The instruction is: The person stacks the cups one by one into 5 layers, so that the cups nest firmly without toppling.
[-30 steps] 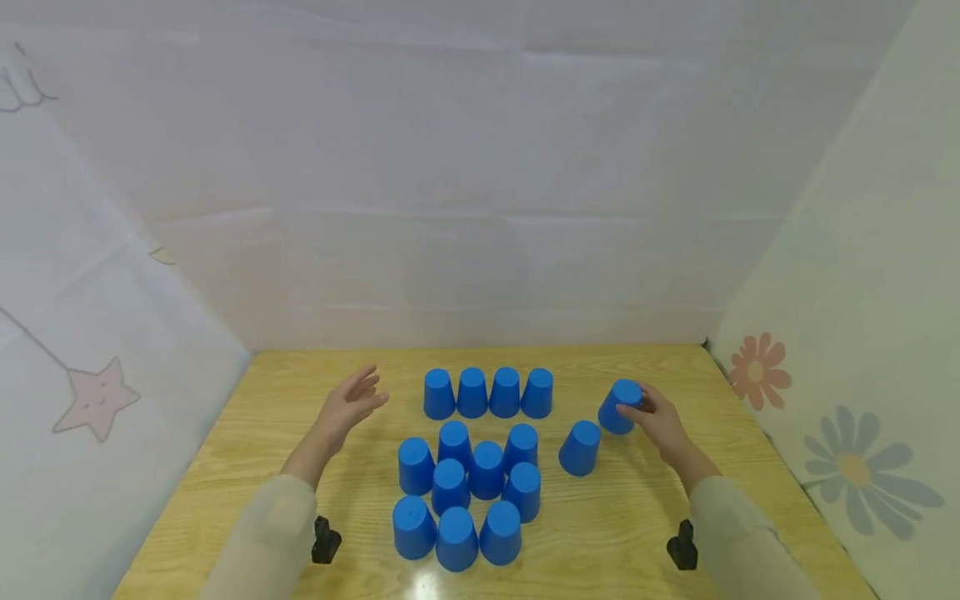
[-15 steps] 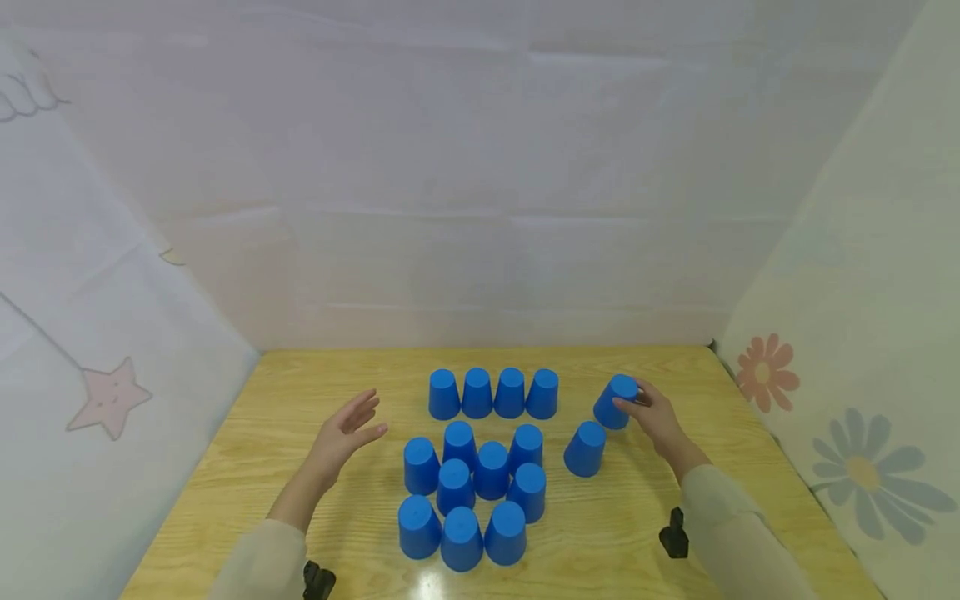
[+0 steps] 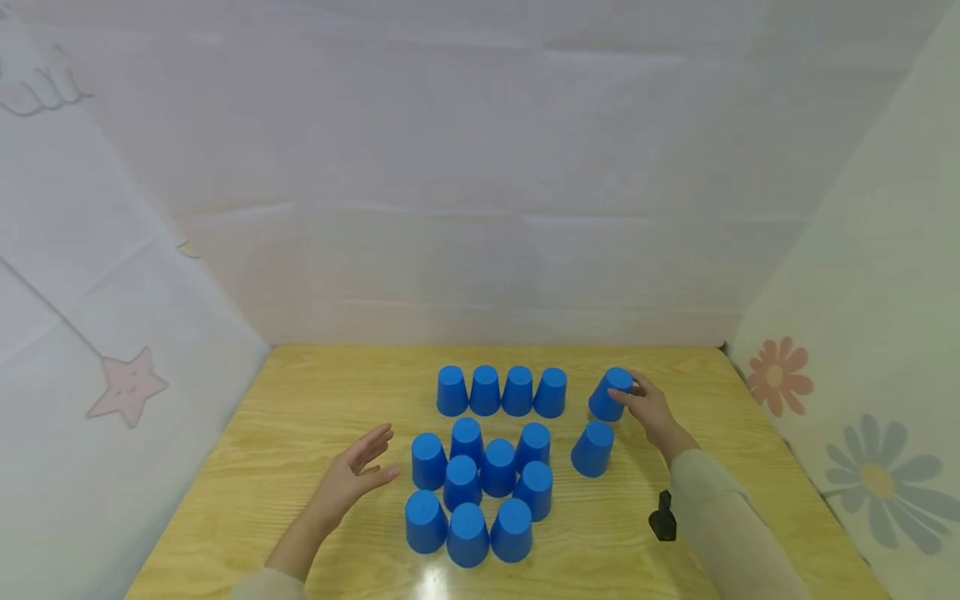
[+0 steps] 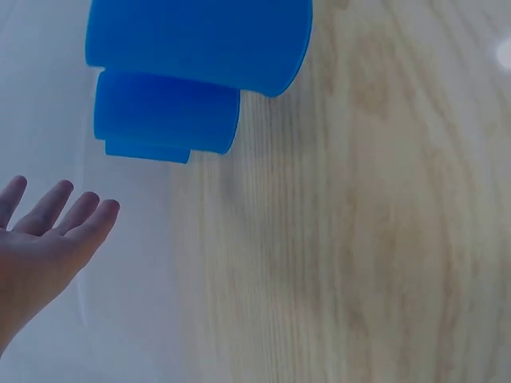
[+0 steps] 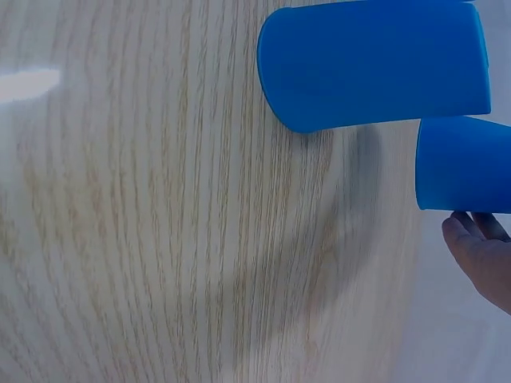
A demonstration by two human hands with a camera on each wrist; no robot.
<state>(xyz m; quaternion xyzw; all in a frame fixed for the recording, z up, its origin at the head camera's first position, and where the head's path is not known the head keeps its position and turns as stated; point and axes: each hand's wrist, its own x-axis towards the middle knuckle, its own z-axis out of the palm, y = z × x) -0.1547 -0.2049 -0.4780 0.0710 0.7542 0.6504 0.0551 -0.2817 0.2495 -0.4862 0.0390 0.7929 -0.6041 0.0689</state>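
Note:
At the back right of the table, my right hand (image 3: 648, 408) grips an upside-down blue plastic cup (image 3: 609, 395) by its right side, thumb toward me. The right wrist view shows fingers along the side of that cup (image 5: 467, 166). Just in front of it stands another blue cup (image 3: 592, 450), apart from the rest. To the left of the cups, my left hand (image 3: 348, 479) hovers with relaxed, spread fingers and holds nothing. Nearest to it are a blue cup (image 3: 428, 462) and a front-row cup (image 3: 425, 523). The left wrist view also shows this hand's fingers extended, away from the cups.
A row of upside-down blue cups (image 3: 485, 392) stands at the back of the wooden table (image 3: 330, 392). Nearer are several more in a loose cluster (image 3: 498, 468), with three cups in front (image 3: 468, 537). Pale cloth (image 3: 480, 208) hangs behind and at both sides.
My right hand has brought its cup left and slightly back, closer to the back row. The left hand has come nearer to me and toward the front cups. The head view has shifted slightly.

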